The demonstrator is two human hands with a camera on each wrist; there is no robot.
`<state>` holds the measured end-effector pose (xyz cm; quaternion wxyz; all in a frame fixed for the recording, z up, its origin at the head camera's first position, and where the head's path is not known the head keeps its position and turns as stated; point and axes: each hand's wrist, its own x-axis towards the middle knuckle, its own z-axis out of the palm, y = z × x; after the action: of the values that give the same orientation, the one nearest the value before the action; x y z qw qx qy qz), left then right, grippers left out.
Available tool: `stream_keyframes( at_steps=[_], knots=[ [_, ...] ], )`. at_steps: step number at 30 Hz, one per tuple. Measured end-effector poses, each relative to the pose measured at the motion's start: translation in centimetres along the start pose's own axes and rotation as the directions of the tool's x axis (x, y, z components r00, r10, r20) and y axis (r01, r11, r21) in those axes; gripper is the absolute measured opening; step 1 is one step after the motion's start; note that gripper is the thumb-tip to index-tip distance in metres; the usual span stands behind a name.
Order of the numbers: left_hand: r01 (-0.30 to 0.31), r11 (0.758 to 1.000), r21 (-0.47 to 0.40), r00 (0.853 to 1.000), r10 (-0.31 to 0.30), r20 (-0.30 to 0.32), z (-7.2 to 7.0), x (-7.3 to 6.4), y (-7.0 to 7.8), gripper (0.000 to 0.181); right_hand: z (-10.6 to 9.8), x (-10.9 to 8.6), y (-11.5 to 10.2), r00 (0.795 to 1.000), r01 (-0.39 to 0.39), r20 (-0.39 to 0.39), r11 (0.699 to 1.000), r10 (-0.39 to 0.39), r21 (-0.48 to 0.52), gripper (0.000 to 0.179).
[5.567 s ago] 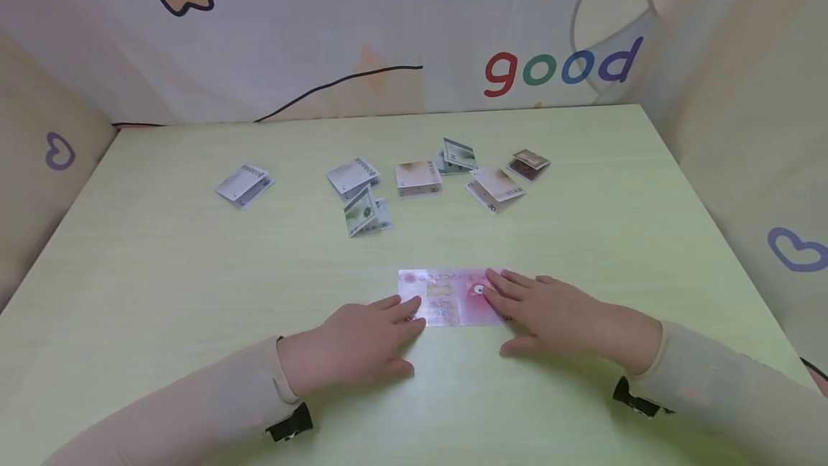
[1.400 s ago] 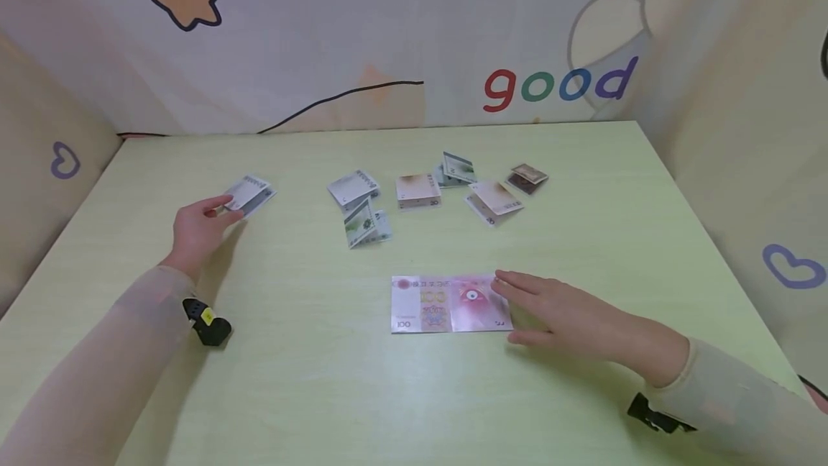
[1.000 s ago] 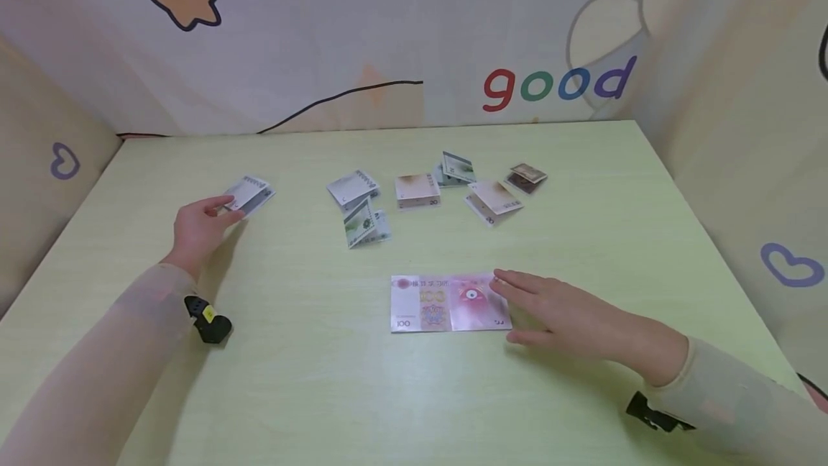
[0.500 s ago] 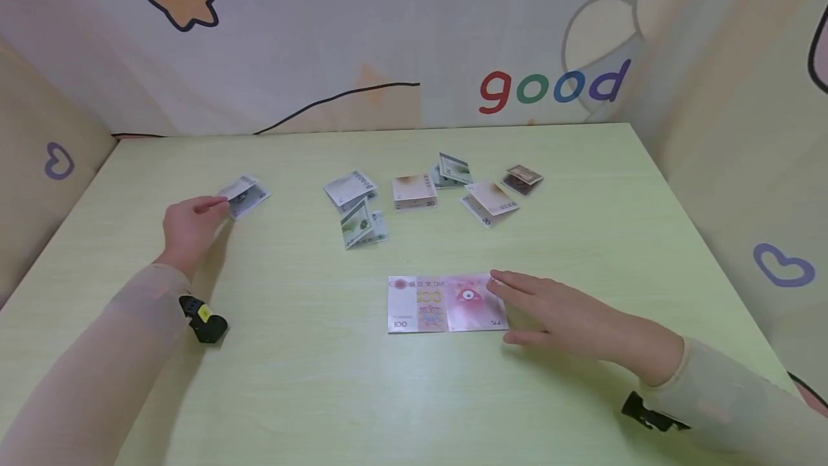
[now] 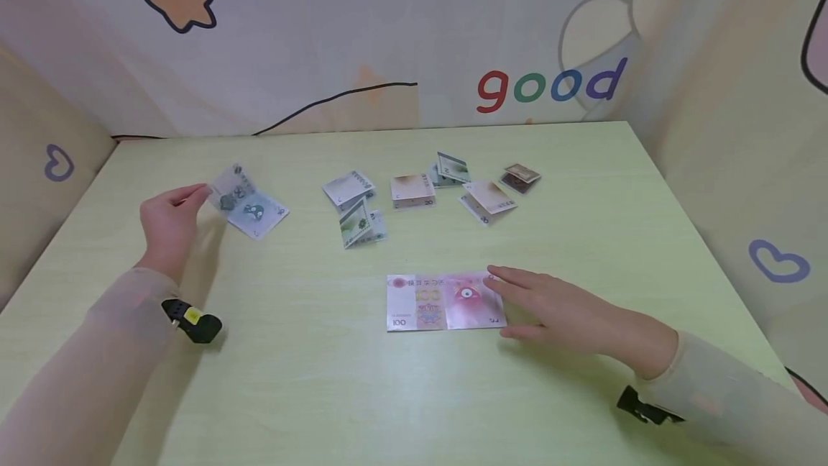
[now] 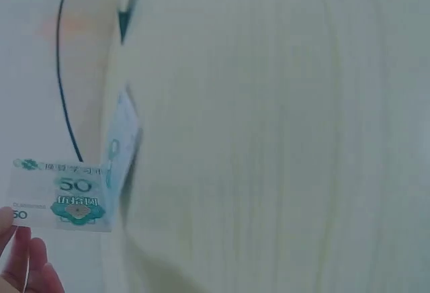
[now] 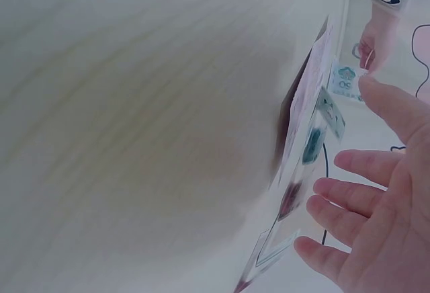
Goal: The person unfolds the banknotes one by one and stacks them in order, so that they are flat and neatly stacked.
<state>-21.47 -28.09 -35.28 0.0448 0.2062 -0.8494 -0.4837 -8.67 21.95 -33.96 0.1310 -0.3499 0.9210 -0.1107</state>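
My left hand (image 5: 169, 227) pinches one end of a green 50 banknote (image 5: 251, 208) by its edge at the table's left. The note is partly unfolded, one half lifted and the other half slanting down to the table; in the left wrist view the banknote (image 6: 74, 195) shows its printed 50. My right hand (image 5: 563, 308) has its fingers stretched out over the right end of a pink 100 banknote (image 5: 427, 304) lying flat. Whether those fingertips touch the note I cannot tell. In the right wrist view the right hand (image 7: 376, 205) has spread fingers.
Several folded banknotes stand toward the back: a white one (image 5: 349, 189), a green one (image 5: 362, 225), a pinkish-brown 20 (image 5: 414, 190), another 20 (image 5: 489, 200), a green one (image 5: 451, 169) and a brown one (image 5: 520, 176). Fabric walls enclose the table (image 5: 291, 380).
My left hand went from the pink note to the folded 50 note, pinched it and pulled its upper half up and left, opening the fold. The right hand stayed nearly still.
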Motion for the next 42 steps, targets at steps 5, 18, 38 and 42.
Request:
stream_keyframes(
  at_steps=[5,18,38,42],
  knots=[
    [0.063,0.992,-0.107,0.998,-0.061,0.021,-0.5,-0.8,0.7,0.051,0.1,0.1,0.2,1.0,-0.012,0.006,1.0,0.012,0.007,0.068],
    [0.187,0.901,-0.391,0.982,-0.16,0.099,-1.2,-3.2,1.2,0.047,0.1,0.6,0.2,1.0,-0.025,0.005,0.999,0.025,0.024,0.067],
    [0.256,0.646,-0.72,0.965,-0.129,0.227,-0.7,-6.7,2.1,0.036,-0.2,1.4,0.2,1.0,-0.025,-0.016,0.999,0.026,0.031,0.066],
    [0.257,0.587,-0.768,0.961,-0.073,0.266,-0.2,-7.9,2.4,0.031,-0.4,1.7,0.1,0.999,-0.049,-0.014,0.998,0.049,0.035,0.064]
  ],
)
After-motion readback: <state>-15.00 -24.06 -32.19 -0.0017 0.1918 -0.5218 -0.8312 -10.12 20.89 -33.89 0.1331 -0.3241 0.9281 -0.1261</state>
